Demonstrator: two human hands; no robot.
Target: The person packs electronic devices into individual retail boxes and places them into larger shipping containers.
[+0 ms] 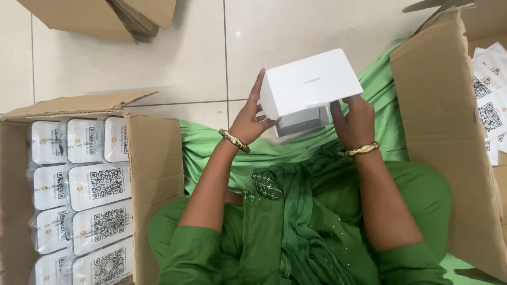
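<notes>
Both hands hold 1 white box (pixel 309 84) above the lap: the left hand (pixel 248 119) grips its side, the right hand (pixel 353 119) its lower edge, fingers closed around it. The lid seems to be sliding off; separating it needs a steady pull. A carton (pixel 153 158) of wrapped packs stands at the left.

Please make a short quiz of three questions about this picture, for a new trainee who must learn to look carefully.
1. True or false: both hands hold the white box above the green cloth.
2. Which side of the person is the open carton packed with wrapped white units? A) left B) right C) behind
3. What does each wrist wear?

Key
1. True. The left hand grips the box's left side and the right hand its lower right edge.
2. A. A second carton with loose printed sheets stands on the right.
3. A gold bangle.
</notes>
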